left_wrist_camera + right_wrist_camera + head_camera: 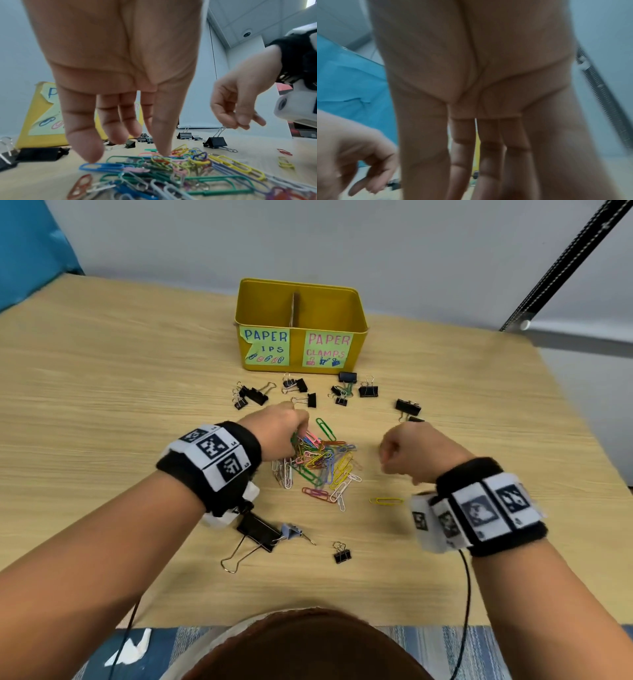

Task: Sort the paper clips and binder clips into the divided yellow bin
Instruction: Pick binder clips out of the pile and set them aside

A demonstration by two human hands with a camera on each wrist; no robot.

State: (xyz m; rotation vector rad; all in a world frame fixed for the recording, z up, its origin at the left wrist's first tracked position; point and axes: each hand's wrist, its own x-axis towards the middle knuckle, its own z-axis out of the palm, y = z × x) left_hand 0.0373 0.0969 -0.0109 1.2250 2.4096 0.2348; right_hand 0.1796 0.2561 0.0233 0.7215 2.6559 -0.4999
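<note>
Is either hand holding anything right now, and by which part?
Nothing is visibly held. The left hand touches the paper clip pile with its fingertips; the right hand is curled, apparently empty.

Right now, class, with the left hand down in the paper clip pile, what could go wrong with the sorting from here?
1. The paper clips lie tangled in one heap, so when the left hand lifts, linked clips may trail and drop short of the yellow bin.
2. Some binder clips lie close to the pile; a sweeping grab could carry one into the paper clip side.
3. The lone yellow clip by the right hand could be overlooked.
</note>
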